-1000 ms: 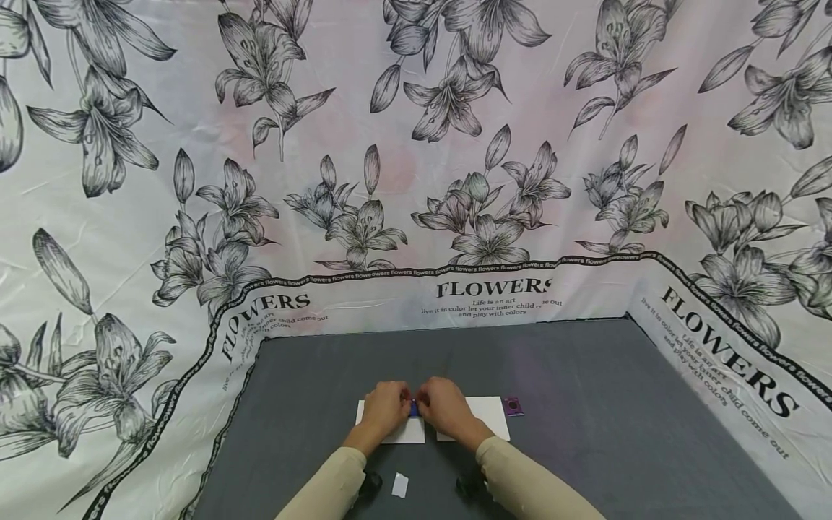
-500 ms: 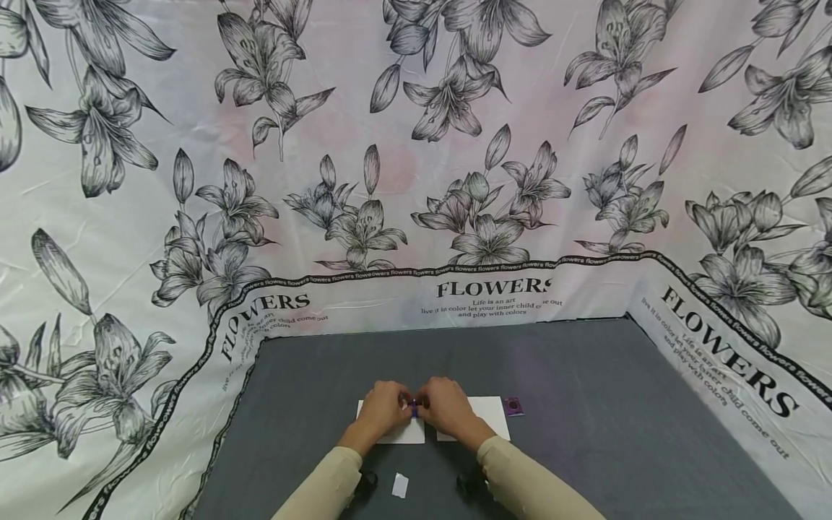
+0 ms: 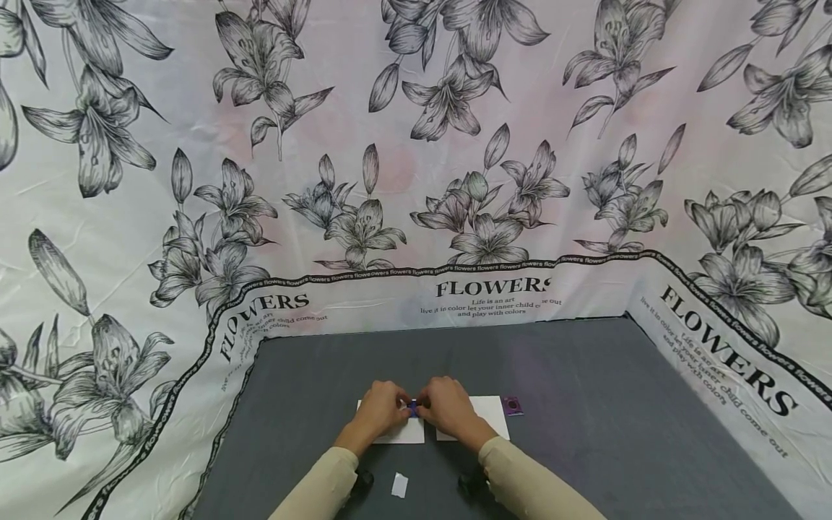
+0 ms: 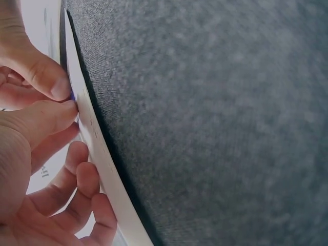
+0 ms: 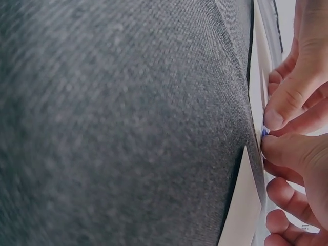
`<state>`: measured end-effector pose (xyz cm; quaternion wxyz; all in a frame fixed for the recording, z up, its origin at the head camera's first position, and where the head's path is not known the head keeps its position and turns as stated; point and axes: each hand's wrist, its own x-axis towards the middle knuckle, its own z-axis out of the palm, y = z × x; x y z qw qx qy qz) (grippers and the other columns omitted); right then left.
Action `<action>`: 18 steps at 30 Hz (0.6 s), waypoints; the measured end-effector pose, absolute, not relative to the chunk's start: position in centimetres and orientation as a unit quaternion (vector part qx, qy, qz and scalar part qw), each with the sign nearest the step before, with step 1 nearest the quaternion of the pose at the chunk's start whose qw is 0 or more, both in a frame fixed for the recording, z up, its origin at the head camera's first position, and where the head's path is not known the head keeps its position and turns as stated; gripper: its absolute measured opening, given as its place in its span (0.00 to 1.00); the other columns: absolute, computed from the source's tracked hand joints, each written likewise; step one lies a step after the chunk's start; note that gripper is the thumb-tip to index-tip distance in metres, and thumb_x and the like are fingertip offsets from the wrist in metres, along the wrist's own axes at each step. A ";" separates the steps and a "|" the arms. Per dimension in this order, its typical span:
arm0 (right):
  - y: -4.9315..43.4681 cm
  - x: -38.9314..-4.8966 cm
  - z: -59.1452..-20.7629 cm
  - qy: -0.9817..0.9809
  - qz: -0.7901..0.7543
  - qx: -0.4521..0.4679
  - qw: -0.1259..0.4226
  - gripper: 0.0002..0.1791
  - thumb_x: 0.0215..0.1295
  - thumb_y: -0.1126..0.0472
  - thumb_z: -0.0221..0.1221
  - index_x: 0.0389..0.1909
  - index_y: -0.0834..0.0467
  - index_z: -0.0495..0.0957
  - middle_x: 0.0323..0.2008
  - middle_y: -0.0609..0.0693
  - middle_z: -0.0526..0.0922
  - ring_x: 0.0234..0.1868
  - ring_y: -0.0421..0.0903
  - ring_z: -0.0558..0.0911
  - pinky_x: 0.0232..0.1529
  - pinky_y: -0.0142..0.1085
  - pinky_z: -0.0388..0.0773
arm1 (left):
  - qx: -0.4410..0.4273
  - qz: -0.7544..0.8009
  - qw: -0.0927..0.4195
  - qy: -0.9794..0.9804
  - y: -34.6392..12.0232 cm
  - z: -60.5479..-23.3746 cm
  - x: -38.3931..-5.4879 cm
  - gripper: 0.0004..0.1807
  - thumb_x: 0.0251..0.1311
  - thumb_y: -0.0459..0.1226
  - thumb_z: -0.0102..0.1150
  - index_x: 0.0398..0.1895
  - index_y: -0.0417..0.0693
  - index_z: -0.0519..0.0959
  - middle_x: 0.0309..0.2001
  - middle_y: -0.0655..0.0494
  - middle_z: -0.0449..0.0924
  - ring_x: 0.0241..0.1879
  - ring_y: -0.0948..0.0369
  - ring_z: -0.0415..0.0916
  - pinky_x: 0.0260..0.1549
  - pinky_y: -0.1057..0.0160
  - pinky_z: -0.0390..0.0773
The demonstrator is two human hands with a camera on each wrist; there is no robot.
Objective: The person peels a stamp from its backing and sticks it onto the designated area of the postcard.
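Observation:
Over two white cards, my left hand [image 3: 379,413] and right hand [image 3: 448,410] meet fingertip to fingertip. Between them is a small shiny blue piece [image 3: 412,409], perhaps a wrapper or packet; its kind is unclear. Thumb and forefinger of each hand pinch it from either side. In the left wrist view the left hand's other fingers [image 4: 88,179] curl loosely at the card's edge. Only a sliver of blue [image 5: 265,131] shows between the thumbs in the right wrist view. The left card [image 3: 408,433] and right card [image 3: 490,413] lie partly under the hands.
A small square purple packet [image 3: 513,406] lies just right of the right card. A white scrap [image 3: 399,485] is on the grey tabletop [image 3: 572,433] nearer the body. Dark objects sit beneath both forearms. Flower-printed cloth [image 3: 494,296] walls the table's back and sides.
The blue piece showed a broader face, then looked narrow, and now spreads a little between the fingertips. My left wrist has shifted slightly left; the cards and purple packet stay put.

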<state>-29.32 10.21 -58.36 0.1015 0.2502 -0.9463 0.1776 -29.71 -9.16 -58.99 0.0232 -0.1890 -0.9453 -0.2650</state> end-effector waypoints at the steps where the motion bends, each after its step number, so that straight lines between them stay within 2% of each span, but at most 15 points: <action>1: 10.2 -29.4 -58.3 -0.946 0.178 0.250 0.100 0.05 0.60 0.56 0.79 0.34 0.51 0.95 0.28 0.43 0.90 0.33 0.44 0.85 0.38 0.42 0.80 | -0.189 -0.267 0.024 -0.945 -9.2 -59.0 -29.7 0.04 0.60 0.38 0.80 0.37 0.51 0.94 0.32 0.57 0.84 0.31 0.62 0.77 0.30 0.58 0.78; 10: 10.5 -29.5 -58.0 -0.945 0.163 0.268 0.090 0.05 0.60 0.54 0.79 0.34 0.50 0.95 0.29 0.42 0.91 0.32 0.44 0.85 0.37 0.43 0.79 | -0.174 -0.277 0.009 -0.945 -9.0 -57.7 -29.2 0.04 0.60 0.34 0.79 0.38 0.47 0.94 0.32 0.57 0.85 0.32 0.62 0.77 0.32 0.60 0.78; 13: 10.5 -29.5 -57.8 -0.945 0.153 0.274 0.092 0.05 0.60 0.54 0.80 0.34 0.50 0.95 0.29 0.42 0.91 0.32 0.44 0.85 0.36 0.44 0.79 | -0.191 -0.282 0.020 -0.940 -9.3 -58.5 -29.7 0.04 0.60 0.36 0.79 0.37 0.47 0.94 0.30 0.58 0.83 0.30 0.63 0.75 0.29 0.58 0.77; 18: 10.6 -29.3 -57.6 -0.947 0.149 0.271 0.087 0.05 0.61 0.53 0.80 0.34 0.49 0.95 0.29 0.42 0.92 0.33 0.45 0.86 0.38 0.46 0.81 | -0.217 -0.285 0.038 -0.933 -10.1 -62.3 -31.6 0.05 0.60 0.38 0.77 0.38 0.50 0.94 0.29 0.60 0.82 0.29 0.64 0.74 0.27 0.61 0.74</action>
